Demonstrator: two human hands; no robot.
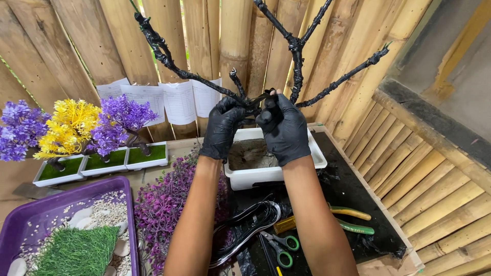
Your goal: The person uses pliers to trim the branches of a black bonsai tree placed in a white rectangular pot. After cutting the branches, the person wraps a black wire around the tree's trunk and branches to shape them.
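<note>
both gloved hands, left hand and right hand, pinch the black wrapped tree frame at its fork, trunk upright above the white pot on the worktop, branches fanning up and outward.

Black branch tips beyond top edge

left hand: black glove
right hand: black glove
branches, in the grip and above: black wrap
pot, under the grip: white, grey fill
foliage, lower left of the grip: purple
tray, far lower left: purple, white pebbles, green grass
scissors, below the grip: green handles
</note>
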